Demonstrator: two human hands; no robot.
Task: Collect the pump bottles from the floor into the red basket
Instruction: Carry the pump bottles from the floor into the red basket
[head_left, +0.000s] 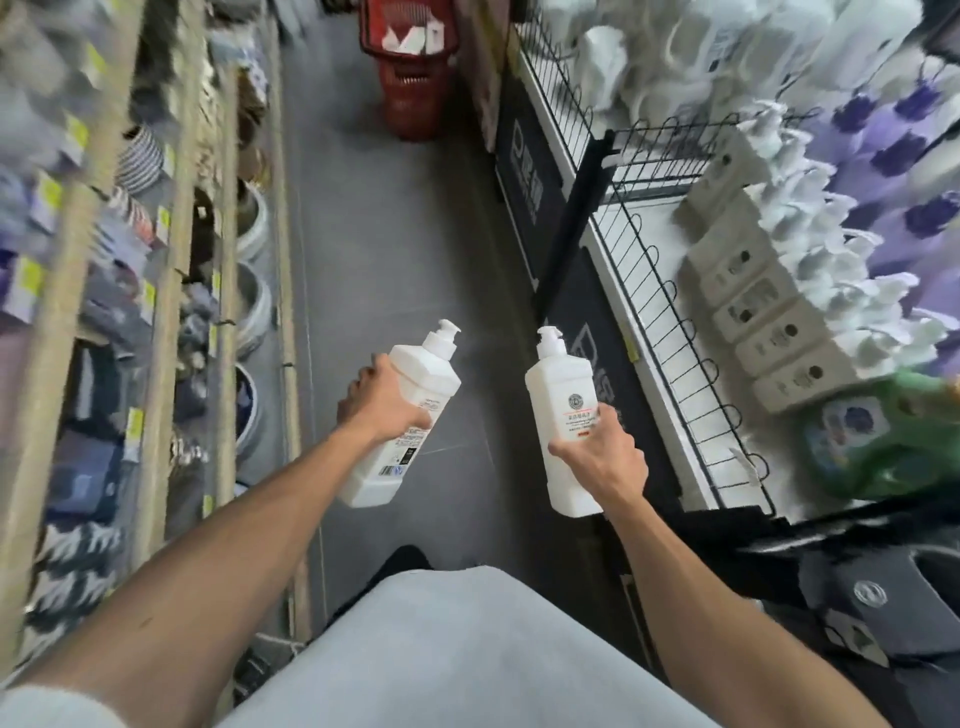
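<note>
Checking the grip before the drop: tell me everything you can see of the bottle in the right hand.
The bottle is white, plastic-looking, square-shouldered, with a white pump on top. Its label shows a round emblem and small print above an orange line. It is near upright above the grey floor; only the right hand, wrapped round its lower half, touches it.

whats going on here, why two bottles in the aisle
A person stands in a shop aisle with a white pump bottle in each hand: the left hand grips one bottle, the right hand grips the other bottle. The red basket sits on the floor further up the aisle, with some white items already in it.
</note>
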